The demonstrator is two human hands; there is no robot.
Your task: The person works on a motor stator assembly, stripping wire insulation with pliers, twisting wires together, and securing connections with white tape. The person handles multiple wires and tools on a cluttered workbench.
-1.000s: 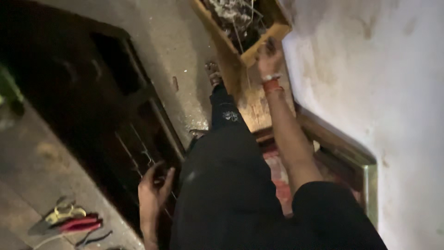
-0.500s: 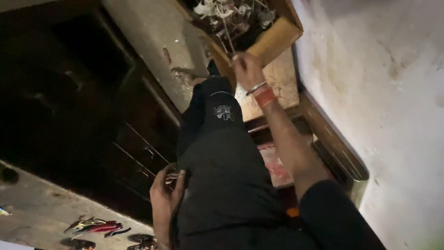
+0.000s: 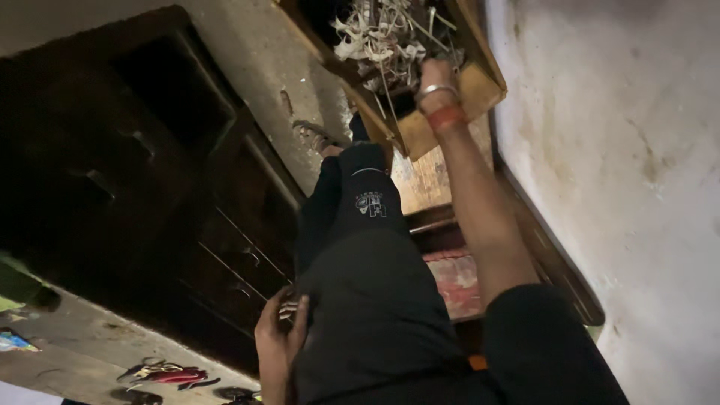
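A wooden box stands at the top of the view, filled with several pale bent metal wire pieces. My right hand reaches into the box among them, with a metal bangle and a red thread at the wrist; the fingers are hidden. My left hand rests against my thigh in black trousers, closed on a few small thin metal pieces.
A dark wooden cabinet with drawers fills the left. Red-handled pliers lie on the concrete floor at the bottom left. A sandalled foot is on the floor. A red patterned cloth lies under my arm. A white wall runs along the right.
My right hand has moved from the box's outer edge to inside the box. My left hand stays by my thigh. The view has shifted, so the box sits higher.
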